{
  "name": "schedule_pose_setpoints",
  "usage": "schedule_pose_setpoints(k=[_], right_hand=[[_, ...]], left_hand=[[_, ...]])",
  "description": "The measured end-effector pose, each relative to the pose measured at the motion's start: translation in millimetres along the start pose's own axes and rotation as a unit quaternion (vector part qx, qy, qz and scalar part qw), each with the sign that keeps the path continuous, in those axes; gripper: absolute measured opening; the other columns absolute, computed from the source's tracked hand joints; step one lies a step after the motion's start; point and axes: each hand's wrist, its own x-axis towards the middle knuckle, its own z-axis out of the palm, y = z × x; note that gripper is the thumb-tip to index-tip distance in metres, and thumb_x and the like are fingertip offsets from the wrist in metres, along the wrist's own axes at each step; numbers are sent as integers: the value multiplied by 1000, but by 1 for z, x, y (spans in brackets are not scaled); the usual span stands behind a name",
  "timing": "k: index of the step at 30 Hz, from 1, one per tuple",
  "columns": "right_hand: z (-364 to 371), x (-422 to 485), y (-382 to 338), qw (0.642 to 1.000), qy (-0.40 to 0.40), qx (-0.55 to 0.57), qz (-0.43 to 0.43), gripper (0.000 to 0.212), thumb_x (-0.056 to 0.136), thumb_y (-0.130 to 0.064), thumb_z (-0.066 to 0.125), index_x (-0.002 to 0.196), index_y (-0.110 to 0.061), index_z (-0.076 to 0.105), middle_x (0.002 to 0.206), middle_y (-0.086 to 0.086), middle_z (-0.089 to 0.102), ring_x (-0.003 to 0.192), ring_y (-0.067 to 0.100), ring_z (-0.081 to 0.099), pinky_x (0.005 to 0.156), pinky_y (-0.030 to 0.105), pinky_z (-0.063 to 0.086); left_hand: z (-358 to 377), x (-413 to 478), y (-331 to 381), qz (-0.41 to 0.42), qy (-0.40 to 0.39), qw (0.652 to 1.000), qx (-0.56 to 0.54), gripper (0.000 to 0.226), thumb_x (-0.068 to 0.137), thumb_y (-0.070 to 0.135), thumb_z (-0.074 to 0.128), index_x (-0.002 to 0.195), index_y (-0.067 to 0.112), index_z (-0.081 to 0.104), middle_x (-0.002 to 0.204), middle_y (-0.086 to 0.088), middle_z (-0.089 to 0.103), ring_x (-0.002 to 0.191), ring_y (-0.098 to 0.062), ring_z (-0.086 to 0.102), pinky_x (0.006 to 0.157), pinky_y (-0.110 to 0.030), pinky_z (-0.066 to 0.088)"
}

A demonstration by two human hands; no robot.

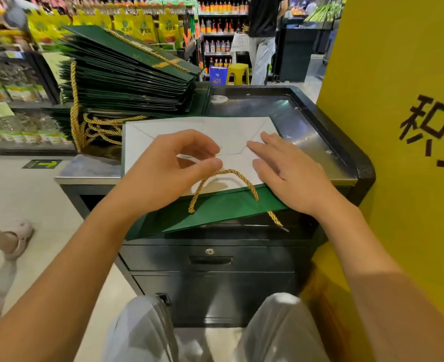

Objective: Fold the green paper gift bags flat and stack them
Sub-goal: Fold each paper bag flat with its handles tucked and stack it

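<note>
right hand [291, 173] flat on the white bottom of the green gift bag [215, 211], left hand [168, 165] curled over it, can't tell if it's pinching anything

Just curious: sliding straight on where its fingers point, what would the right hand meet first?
Probably the left hand, close ahead over the bag's white base; if it misses, the folded bag stack.

Entry one: I am reading one large black character, 积, on the yellow panel [398, 74] at my right. Entry two: a yellow arrow is showing on the green floor sticker [41, 164].
</note>
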Motion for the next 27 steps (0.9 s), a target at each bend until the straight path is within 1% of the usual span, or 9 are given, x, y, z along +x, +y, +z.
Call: schedule_pose_setpoints(k=[2, 5, 10, 12, 15, 17, 21, 23, 27], right_hand=[[0, 0, 0, 1000, -6, 5, 2, 49, 108, -44, 32, 157, -35, 33, 167, -4, 22, 154, 12, 12, 122, 33, 14], [0, 0, -1, 1000, -5, 5, 2, 49, 108, -44, 32, 157, -36, 33, 167, -4, 22, 155, 13, 13, 121, 33, 14], [0, -1, -1, 1000, 0, 12, 8, 49, 108, -45, 33, 156, -37, 34, 167, -5, 21, 155, 12, 12, 120, 32, 14], [0, -1, -1, 1000, 0, 11, 8, 49, 107, -45, 33, 156, -38, 34, 167, -5, 21, 155, 12, 12, 120, 33, 15], [-1, -1, 0, 1000, -2, 10, 8, 49, 108, -45, 33, 156, -37, 33, 168, -4, 21, 155, 13, 12, 119, 32, 14], [-1, -1, 0, 1000, -2, 10, 7, 49, 108, -45, 33, 156, -37, 33, 167, -4, 21, 155, 13, 12, 120, 32, 14], [0, -1, 1, 1000, 0, 6, 8, 49, 107, -45, 33, 156, -38, 33, 167, -5, 21, 155, 13, 12, 121, 35, 15], [1, 0, 1, 1000, 0, 7, 6, 50, 107, -46, 32, 156, -38, 33, 167, -5, 22, 155, 13, 12, 122, 36, 15], [1, 0, 2, 1000, -1, 18, 13, 49, 107, -46, 32, 155, -40, 33, 167, -6, 23, 155, 12, 13, 122, 37, 16]], left_hand=[[-13, -10, -4, 3, 0, 999, 32, 13, 90, 34, 70, 102, 31, 71, 100, 16, 71, 99, -3, 66, 90, -18, 54], [-30, -29, -14, 19, -26, 992, 118, 19, 88, 51, 68, 97, 35, 75, 106, 19, 67, 107, -4, 60, 92, -26, 51], [-29, -49, -20, 33, -87, 973, 209, 35, 71, 67, 60, 93, 44, 73, 119, 28, 56, 122, 3, 44, 94, -13, 38], [-24, -50, -21, 44, -78, 974, 210, 34, 73, 67, 57, 92, 44, 72, 121, 26, 56, 123, -1, 43, 98, -16, 36], [-17, -45, -22, 53, -62, 975, 206, 25, 79, 60, 62, 90, 41, 74, 120, 23, 58, 123, -5, 44, 103, -32, 38], [-16, -42, -23, 41, -55, 983, 170, 14, 86, 51, 66, 91, 39, 72, 118, 23, 61, 121, -5, 48, 103, -36, 43], [-21, -39, -24, -13, -5, 1000, -2, 10, 94, 35, 69, 101, 27, 70, 110, 13, 72, 112, -12, 66, 100, -38, 53], [-22, -38, -22, -27, 43, 995, -82, 10, 95, 18, 64, 103, 17, 70, 104, 3, 76, 103, -11, 70, 92, -28, 56], [-22, -39, -18, -53, 101, 981, -159, 9, 95, 13, 63, 101, 14, 70, 96, 3, 77, 91, -5, 70, 80, -14, 52]])
